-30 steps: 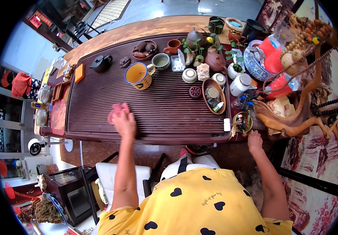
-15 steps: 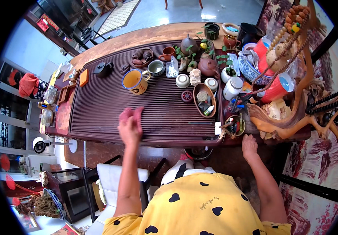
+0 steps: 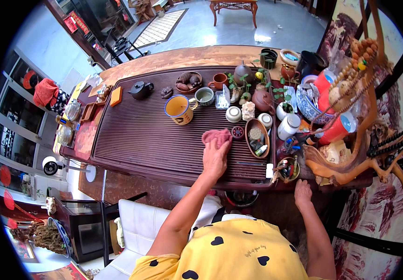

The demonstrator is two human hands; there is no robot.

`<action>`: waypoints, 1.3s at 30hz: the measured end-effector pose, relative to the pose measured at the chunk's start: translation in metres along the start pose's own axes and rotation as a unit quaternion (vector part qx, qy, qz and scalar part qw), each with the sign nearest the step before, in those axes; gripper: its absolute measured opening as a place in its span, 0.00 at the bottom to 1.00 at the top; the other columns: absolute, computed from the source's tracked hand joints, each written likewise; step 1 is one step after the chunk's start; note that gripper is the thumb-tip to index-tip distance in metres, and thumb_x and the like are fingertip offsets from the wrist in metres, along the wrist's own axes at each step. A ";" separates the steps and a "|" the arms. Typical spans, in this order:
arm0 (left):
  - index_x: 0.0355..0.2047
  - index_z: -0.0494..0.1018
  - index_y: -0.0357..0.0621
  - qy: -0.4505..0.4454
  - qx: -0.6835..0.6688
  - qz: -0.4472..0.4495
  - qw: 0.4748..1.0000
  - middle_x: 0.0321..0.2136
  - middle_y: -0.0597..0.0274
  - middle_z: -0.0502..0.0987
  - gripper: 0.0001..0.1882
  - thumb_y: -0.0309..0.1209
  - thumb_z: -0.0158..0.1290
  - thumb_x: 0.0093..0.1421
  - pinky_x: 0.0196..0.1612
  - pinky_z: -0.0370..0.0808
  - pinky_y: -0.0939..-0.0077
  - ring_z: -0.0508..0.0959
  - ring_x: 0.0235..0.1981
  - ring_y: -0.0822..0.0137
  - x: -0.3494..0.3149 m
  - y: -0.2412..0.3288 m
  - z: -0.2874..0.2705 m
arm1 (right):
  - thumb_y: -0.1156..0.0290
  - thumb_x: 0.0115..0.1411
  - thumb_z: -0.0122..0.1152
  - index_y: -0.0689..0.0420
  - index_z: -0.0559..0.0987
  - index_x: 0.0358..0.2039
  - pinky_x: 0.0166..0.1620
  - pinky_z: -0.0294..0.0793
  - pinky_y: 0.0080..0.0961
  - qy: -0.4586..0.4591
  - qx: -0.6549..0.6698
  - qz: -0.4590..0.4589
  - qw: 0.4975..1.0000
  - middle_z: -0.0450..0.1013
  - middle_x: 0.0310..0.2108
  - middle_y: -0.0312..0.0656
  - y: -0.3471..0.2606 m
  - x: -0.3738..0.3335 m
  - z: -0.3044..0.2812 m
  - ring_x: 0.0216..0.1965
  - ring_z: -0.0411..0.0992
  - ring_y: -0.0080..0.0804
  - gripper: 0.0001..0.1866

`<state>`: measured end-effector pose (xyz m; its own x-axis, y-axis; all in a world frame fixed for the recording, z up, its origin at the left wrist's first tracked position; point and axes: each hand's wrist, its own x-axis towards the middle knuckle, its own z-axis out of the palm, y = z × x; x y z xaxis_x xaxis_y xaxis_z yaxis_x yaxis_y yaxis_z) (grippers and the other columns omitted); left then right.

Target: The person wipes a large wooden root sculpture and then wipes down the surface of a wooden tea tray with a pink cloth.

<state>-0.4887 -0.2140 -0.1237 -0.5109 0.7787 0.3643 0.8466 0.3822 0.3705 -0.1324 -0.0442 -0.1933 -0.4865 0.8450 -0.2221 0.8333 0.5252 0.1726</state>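
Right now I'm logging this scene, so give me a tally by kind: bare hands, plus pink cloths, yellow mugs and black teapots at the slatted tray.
Left hand and right hand: 2
Pink cloth: 1
Yellow mug: 1
Black teapot: 1
Total: 5

My dusty-red cloth lies bunched and creased beneath my left hand on the dark-brown ribbed tray, toward four o'clock from the tray's middle, its folds showing from ten to two o'clock.
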 end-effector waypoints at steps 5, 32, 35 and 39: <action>0.46 0.78 0.50 0.020 0.017 -0.002 1.000 0.44 0.50 0.73 0.19 0.25 0.53 0.53 0.43 0.70 0.56 0.71 0.42 0.48 0.015 -0.056 -0.015 | 0.69 0.66 0.47 0.57 0.73 0.41 0.42 0.79 0.41 0.015 0.027 0.050 0.998 0.70 0.40 0.50 -0.002 0.001 0.012 0.43 0.73 0.50 0.08; 0.45 0.77 0.47 0.029 -0.023 -0.088 0.995 0.40 0.47 0.71 0.19 0.21 0.55 0.51 0.45 0.72 0.54 0.71 0.43 0.45 0.041 -0.137 -0.036 | 0.55 0.71 0.41 0.62 0.70 0.43 0.46 0.76 0.49 0.019 0.135 0.181 0.974 0.73 0.42 0.62 -0.013 0.004 0.008 0.41 0.75 0.61 0.21; 0.46 0.75 0.47 0.060 -0.012 -0.089 0.994 0.38 0.46 0.71 0.20 0.22 0.55 0.52 0.44 0.72 0.52 0.71 0.41 0.44 0.053 -0.149 -0.031 | 0.56 0.71 0.41 0.62 0.70 0.43 0.46 0.77 0.48 0.020 0.135 0.200 0.970 0.73 0.41 0.62 -0.011 0.006 0.017 0.41 0.75 0.60 0.20; 0.47 0.75 0.50 0.048 0.018 -0.156 0.986 0.40 0.46 0.70 0.20 0.25 0.57 0.51 0.45 0.72 0.52 0.71 0.43 0.45 0.070 -0.152 -0.030 | 0.56 0.71 0.41 0.62 0.71 0.43 0.45 0.77 0.47 0.023 0.136 0.203 0.969 0.73 0.41 0.62 -0.011 0.005 0.022 0.41 0.75 0.59 0.19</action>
<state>-0.6578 -0.2330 -0.1289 -0.7579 0.5698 0.3177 0.6497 0.6147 0.4472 -0.1380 -0.0475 -0.2177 -0.1110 0.9833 -0.1441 0.9938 0.1085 -0.0246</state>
